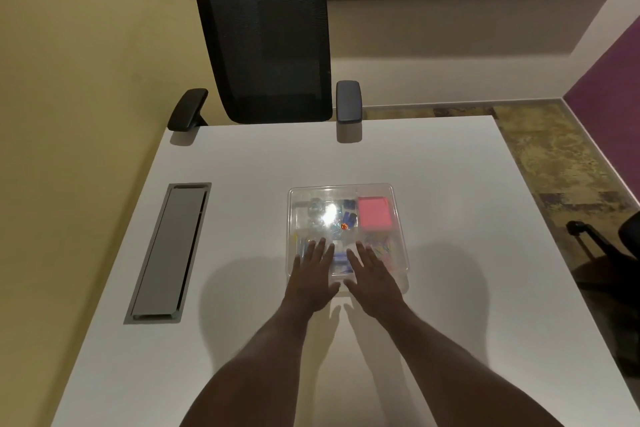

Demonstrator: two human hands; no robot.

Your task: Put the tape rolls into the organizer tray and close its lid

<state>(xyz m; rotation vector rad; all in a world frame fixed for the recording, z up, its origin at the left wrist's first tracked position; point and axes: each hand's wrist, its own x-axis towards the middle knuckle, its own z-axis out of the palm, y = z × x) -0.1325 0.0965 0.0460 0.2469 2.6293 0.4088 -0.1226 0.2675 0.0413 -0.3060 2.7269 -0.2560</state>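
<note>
A clear plastic organizer tray (398,218) sits in the middle of the white table, its transparent lid (332,196) lying flat over it with a bright glare spot. Through the lid I see a pink pad (375,218), small blue items and coloured clips; tape rolls are too blurred to pick out. My left hand (313,276) lies flat, fingers spread, on the near left part of the lid. Beside it, my right hand (372,276) lies flat on the near right part. Neither hand grips anything.
The white table (242,218) carries a grey cable hatch (169,251) at the left. A black mesh office chair (266,48) stands at the far edge. Another dark chair base (599,246) is on the floor at the right.
</note>
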